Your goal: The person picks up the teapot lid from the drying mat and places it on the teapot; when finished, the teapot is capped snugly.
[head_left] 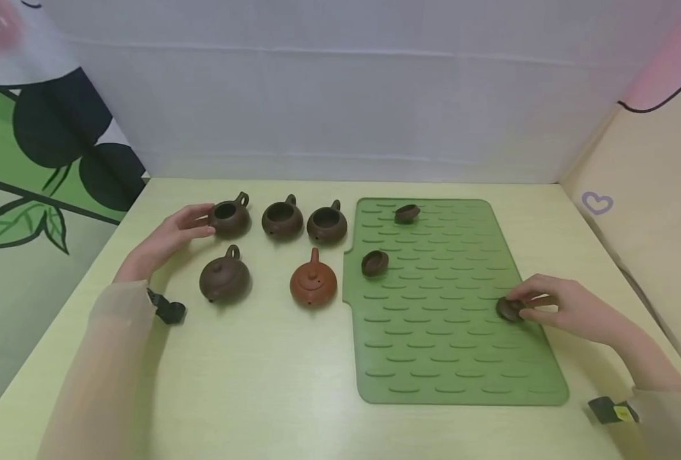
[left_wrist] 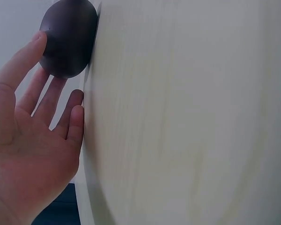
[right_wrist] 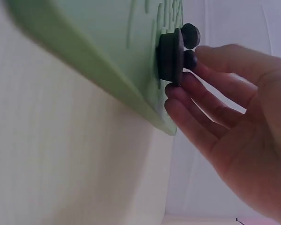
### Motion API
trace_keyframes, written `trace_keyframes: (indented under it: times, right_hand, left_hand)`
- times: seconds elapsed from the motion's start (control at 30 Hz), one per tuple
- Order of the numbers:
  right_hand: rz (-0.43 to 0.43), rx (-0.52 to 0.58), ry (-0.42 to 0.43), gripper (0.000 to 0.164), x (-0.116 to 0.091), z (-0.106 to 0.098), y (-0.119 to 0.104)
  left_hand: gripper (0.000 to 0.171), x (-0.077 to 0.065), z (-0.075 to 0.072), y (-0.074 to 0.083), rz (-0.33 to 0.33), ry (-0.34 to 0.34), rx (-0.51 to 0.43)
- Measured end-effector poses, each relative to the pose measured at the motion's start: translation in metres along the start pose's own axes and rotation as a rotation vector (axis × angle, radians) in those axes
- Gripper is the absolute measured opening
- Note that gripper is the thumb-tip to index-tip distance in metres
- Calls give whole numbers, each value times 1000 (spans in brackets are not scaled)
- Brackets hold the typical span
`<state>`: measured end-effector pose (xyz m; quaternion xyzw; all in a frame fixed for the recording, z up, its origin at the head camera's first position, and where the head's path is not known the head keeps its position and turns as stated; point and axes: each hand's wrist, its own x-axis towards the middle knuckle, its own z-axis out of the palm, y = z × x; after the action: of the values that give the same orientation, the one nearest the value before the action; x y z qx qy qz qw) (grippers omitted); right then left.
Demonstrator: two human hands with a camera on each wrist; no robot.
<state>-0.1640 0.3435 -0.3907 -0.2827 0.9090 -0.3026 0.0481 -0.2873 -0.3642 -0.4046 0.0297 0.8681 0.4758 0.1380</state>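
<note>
In the head view my left hand (head_left: 170, 237) holds the side of a dark brown, lidless teapot (head_left: 231, 223) at the back left, thumb on one side and fingertips on the other. The left wrist view shows the same teapot (left_wrist: 68, 40) between thumb and fingers. Over at the right, my right hand (head_left: 570, 308) pinches a small dark teapot lid (head_left: 508, 309) near the right edge of the green mat (head_left: 432, 345). From the right wrist, that lid (right_wrist: 168, 57) sits knob up on the mat, with thumb and fingers at its knob.
Two more lidless dark teapots (head_left: 282, 223) stand in the back row. In front of them are a lidded dark teapot (head_left: 224, 281) and a reddish-brown lidded teapot (head_left: 313, 287). Two other lids (head_left: 375, 263) lie tilted on the mat. A cloth-covered wall (head_left: 340, 115) closes off the back.
</note>
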Motion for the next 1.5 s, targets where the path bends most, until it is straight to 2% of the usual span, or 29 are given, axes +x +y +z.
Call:
trace_keyframes:
  times: [0.17, 0.4, 0.57, 0.77, 0.9, 1.07, 1.37, 1.5]
  right_hand:
    - [28, 22, 7, 29, -3, 0, 4]
    - [-4, 56, 29, 25, 0, 0, 11]
    - [-72, -3, 2, 27, 12, -9, 6]
    - [-106, -125, -1, 29, 40, -23, -13]
    - [-98, -175, 0, 27, 69, -27, -31]
    - [-64, -144, -75, 19, 116, -29, -59]
    - [-185, -70, -157, 19, 217, -15, -124]
    - [-209, -56, -177, 19, 260, -4, -152]
  left_hand:
    - [73, -1, -1, 2, 0, 1, -9]
    - [73, -5, -2, 4, -11, 1, -9]
    - [72, -9, -2, 6, -9, 1, -13]
    - [72, -14, -3, 8, -12, 6, -11]
    - [72, -14, -3, 11, -8, 11, 6]
    - [71, -14, -3, 14, 4, 8, 11]
    - [68, -12, -6, 10, 15, -25, -49]
    - [69, -11, -7, 8, 14, -36, -81]
